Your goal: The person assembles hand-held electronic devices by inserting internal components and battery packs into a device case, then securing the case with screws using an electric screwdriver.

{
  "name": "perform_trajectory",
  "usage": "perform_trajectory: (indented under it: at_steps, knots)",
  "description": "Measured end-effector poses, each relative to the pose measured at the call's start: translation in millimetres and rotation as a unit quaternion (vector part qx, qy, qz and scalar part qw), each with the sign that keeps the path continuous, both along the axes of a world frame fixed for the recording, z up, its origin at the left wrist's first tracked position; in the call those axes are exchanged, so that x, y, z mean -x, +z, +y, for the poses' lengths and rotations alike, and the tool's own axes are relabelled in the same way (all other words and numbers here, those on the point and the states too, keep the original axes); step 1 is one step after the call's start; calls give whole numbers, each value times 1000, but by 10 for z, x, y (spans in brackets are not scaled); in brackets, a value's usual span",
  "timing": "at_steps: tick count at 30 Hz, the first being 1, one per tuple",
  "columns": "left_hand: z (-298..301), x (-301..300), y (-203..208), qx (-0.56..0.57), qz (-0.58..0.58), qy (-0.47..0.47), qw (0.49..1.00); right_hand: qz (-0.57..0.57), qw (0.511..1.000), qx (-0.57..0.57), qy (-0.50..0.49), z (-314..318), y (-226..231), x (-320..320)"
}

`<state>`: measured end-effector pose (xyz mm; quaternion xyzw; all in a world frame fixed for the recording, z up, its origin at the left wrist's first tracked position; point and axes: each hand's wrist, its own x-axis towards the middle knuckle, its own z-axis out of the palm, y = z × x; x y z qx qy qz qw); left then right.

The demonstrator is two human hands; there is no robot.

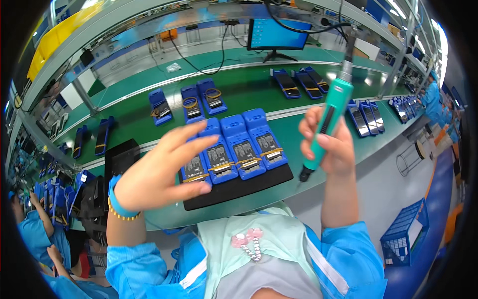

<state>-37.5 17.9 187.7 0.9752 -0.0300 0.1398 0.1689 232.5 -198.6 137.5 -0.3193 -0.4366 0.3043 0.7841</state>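
Observation:
My right hand [328, 139] grips a teal electric screwdriver [334, 107], its black tip pointing down past the right side of a black mat [239, 192]. Over the mat's left part hovers my left hand [159, 169], fingers spread and holding nothing. Several blue handheld terminals [241, 147] lie side by side on the mat, backs up, with batteries showing and yellow rubber bands round their lower ends. The leftmost terminal [195, 169] is partly hidden by my left hand.
Blue terminals [191, 103] with bands lie on the green conveyor [239, 89] beyond the mat, and dark-screened ones [366, 117] stand at right. A monitor [278, 35] stands at the back. Left of the mat is a black tray [121, 159]. Co-workers [42, 229] sit at far left; a blue crate [406, 231] is on the right.

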Motion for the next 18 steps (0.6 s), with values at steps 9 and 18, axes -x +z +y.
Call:
perform_trajectory:
  at_steps: [9,18]
  knots:
    - [-458,-446,-783,352,-38,-35,934,25,982,-85,166,666,-179,243]
    - [-436,-789,-1133,599,-39,-105,793,-58,988,-6,141,578,-168,528]
